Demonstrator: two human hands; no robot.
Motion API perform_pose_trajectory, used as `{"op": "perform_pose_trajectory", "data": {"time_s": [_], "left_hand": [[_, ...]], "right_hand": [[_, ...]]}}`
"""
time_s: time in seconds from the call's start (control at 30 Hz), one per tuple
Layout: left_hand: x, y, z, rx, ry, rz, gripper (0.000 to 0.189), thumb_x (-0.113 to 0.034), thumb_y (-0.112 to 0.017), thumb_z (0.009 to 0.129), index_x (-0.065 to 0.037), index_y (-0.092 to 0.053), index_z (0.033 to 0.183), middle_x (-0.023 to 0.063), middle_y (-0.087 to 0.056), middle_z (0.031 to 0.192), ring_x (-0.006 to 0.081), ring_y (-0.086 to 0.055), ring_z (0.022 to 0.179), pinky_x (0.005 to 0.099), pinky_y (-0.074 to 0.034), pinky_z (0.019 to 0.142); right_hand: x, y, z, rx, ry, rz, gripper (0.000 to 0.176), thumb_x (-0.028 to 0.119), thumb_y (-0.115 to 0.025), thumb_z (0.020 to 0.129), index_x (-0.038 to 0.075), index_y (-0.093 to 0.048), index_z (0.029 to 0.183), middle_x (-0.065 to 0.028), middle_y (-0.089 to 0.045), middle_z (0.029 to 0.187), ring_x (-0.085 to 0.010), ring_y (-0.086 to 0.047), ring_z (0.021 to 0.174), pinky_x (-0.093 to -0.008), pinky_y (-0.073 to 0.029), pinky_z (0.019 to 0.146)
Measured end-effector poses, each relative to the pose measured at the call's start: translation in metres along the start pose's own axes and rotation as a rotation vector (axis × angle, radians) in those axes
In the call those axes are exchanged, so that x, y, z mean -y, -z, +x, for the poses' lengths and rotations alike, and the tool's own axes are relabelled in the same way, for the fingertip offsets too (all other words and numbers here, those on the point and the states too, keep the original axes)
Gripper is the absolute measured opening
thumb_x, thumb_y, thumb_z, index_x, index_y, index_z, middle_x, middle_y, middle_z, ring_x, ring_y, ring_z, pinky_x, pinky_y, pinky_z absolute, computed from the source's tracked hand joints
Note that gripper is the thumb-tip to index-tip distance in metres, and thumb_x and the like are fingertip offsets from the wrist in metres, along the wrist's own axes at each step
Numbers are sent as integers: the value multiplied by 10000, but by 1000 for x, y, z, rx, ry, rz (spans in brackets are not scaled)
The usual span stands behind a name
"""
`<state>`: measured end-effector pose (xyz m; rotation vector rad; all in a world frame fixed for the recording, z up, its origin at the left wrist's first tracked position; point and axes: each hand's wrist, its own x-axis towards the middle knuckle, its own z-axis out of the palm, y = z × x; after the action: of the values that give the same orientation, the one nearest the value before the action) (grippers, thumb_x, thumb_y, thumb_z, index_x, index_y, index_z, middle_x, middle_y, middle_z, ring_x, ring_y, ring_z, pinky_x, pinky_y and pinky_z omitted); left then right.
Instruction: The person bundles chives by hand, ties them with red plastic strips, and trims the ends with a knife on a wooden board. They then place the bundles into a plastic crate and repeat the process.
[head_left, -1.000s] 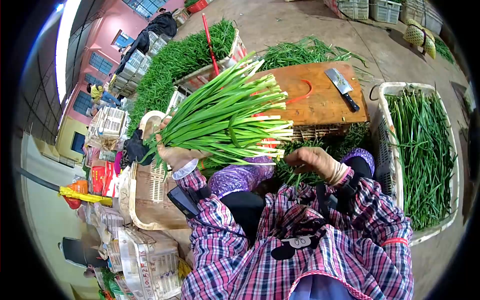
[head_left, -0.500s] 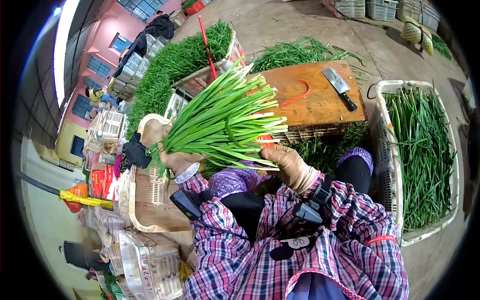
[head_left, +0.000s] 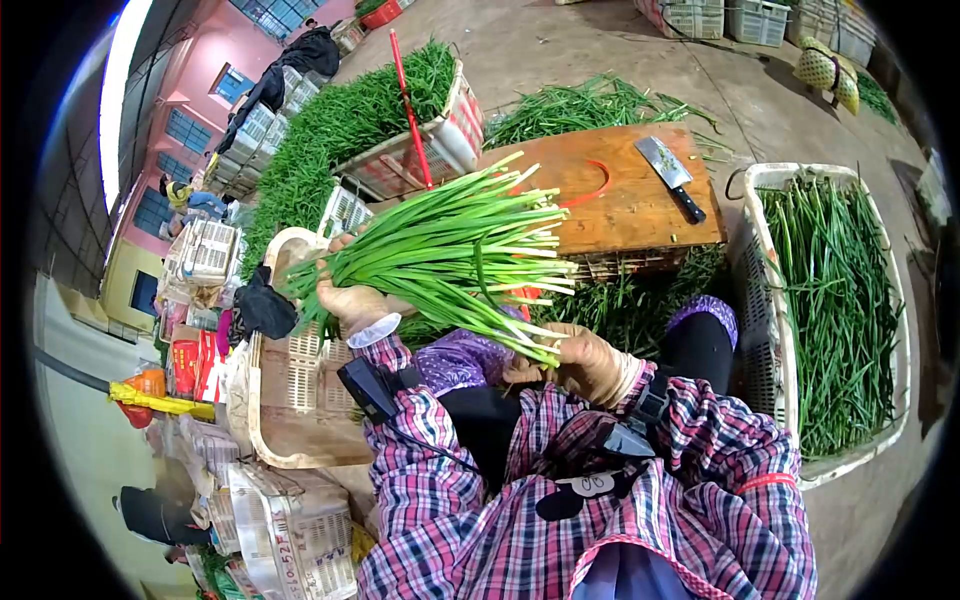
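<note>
A large bunch of garlic chives (head_left: 440, 245) is fanned out in front of me, pale stem ends to the right and green leaves to the left. My left hand (head_left: 350, 300) is closed around its leafy part. At the lower right of the bunch, my gloved right hand (head_left: 583, 362) has its fingers curled at the pale ends of a few stems; some of its fingers are hidden. Behind the bunch stands a wooden board (head_left: 620, 215), on which lie a cleaver (head_left: 670, 178) and a red strap (head_left: 597, 185).
A white crate (head_left: 795, 440) full of chives stands to my right. An open pale crate (head_left: 300, 455) is at my left. Ahead, another crate (head_left: 455, 130) stands by heaped chives (head_left: 330, 130). Loose chives (head_left: 590, 110) lie beyond the board. Stacked crates and a person (head_left: 195, 205) are farther left.
The bunch has dropped slightly and spread, with some stems now fanned lower toward me. My right hand has moved a little down and stays at the stem ends. My left hand keeps its hold.
</note>
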<state>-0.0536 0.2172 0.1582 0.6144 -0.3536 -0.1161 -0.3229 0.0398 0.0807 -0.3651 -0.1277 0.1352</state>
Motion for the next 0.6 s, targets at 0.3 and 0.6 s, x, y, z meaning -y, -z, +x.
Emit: {"op": "perform_pose_trajectory", "data": {"time_s": [0.3,0.6], "left_hand": [[-23,-20,6,-402,-112,-85,396,-325,-447,869,24,-592,985,199,-597,1074,417,-511,1092,577,-347,1004],[-27,-8,-8,34,72,-248,319,-203,-499,848,47,-638,990,174,-650,1022,303,-593,1026,468,-437,971]], "right_hand": [[50,43,-39,64,-54,-2173,388,156,-727,676,107,-646,1052,-76,-626,1069,-310,-585,990,-360,-482,841],[60,20,7,-324,129,-705,521,341,-646,859,22,-515,1250,-44,-597,1149,-127,-523,1062,-281,-419,920]]}}
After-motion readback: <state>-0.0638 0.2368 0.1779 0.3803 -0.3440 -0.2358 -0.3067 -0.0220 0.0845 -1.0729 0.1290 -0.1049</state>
